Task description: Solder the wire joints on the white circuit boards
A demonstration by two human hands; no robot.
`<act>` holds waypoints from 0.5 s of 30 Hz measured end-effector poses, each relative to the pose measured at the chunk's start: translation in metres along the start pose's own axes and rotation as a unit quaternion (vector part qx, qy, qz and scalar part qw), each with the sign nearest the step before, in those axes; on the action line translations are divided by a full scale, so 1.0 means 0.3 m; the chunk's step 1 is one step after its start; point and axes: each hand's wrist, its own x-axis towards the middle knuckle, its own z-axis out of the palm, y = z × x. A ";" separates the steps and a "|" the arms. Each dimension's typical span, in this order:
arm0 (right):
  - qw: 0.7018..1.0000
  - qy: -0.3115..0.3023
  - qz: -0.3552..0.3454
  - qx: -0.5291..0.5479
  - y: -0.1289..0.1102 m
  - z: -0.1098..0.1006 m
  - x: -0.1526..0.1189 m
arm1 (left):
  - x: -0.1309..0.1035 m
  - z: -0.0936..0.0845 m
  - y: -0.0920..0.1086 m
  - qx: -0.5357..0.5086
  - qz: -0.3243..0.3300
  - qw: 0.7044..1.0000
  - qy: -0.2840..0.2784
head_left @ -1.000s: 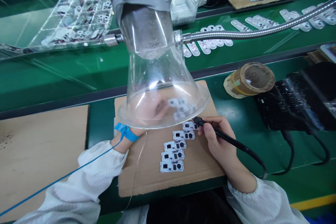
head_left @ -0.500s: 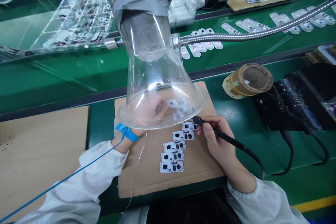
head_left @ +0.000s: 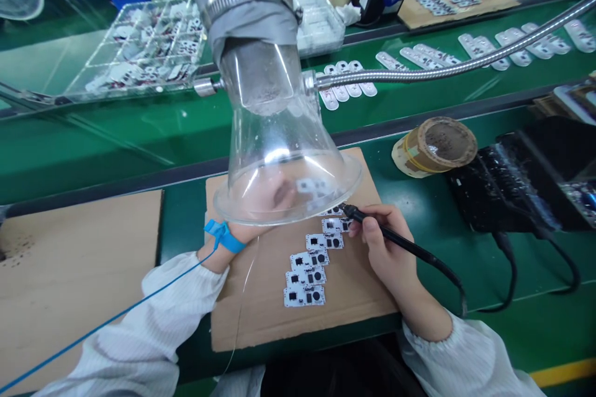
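Observation:
My right hand [head_left: 391, 248] is closed around a black soldering iron [head_left: 386, 234], its tip at the upper boards near the hood's rim. My left hand [head_left: 267, 192], seen blurred through the clear fume hood [head_left: 284, 136], is curled beside the boards. From under it a thin solder wire [head_left: 245, 285] trails down toward my lap; the fingers' grip on it is distorted by the plastic. A blue wrist strap [head_left: 224, 236] circles the left wrist. Small white circuit boards [head_left: 305, 296] lie in an overlapping slanted row on the cardboard sheet [head_left: 251, 322], the farthest ones behind the hood.
A metal gooseneck [head_left: 419, 76] runs right from the hood. At right stand a tape-wrapped round pot [head_left: 414, 152] and a black cabled device [head_left: 484, 192]. Behind are a compartment tray [head_left: 139, 49] of parts and rows of white pieces [head_left: 354, 82]. Another cardboard [head_left: 93, 260] lies left.
The camera view has shifted slightly, moving the hood and background a little in the picture. Both hands stay nearly in place, with the iron still at the upper boards.

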 end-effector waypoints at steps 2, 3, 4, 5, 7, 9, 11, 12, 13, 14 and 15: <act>1.000 0.012 0.001 0.016 -0.007 0.001 0.003 | -0.009 -0.015 0.010 0.017 0.020 1.000 0.001; 1.000 0.015 0.002 0.024 -0.009 0.000 0.003 | -0.015 -0.018 0.011 0.024 0.034 0.999 0.003; 0.999 0.015 0.004 0.032 -0.010 -0.001 0.003 | -0.021 -0.017 0.010 0.026 0.049 0.998 0.003; 0.999 0.014 0.005 0.039 -0.012 -0.002 0.001 | -0.028 -0.013 0.007 0.026 0.065 0.998 0.002; 0.999 0.013 0.004 0.047 -0.014 -0.007 -0.010 | -0.042 0.001 -0.003 0.019 0.096 0.995 0.001; 0.999 0.015 0.001 0.044 -0.017 -0.014 -0.027 | -0.056 0.014 -0.013 0.016 0.114 0.993 0.002; 0.999 0.023 -0.006 0.040 -0.018 -0.025 -0.049 | -0.070 0.014 -0.026 0.021 0.117 0.993 0.002; 0.999 0.029 -0.010 0.040 -0.018 -0.032 -0.059 | -0.079 0.005 -0.034 0.025 0.114 0.993 0.002; 0.998 0.035 -0.013 0.041 -0.018 -0.041 -0.068 | -0.089 -0.010 -0.045 0.030 0.111 0.993 0.004; 0.998 0.041 -0.015 0.044 -0.020 -0.052 -0.074 | -0.101 -0.030 -0.057 0.035 0.107 0.994 0.015; 0.998 0.045 -0.015 0.045 -0.024 -0.067 -0.077 | -0.115 -0.054 -0.069 0.042 0.099 0.994 0.032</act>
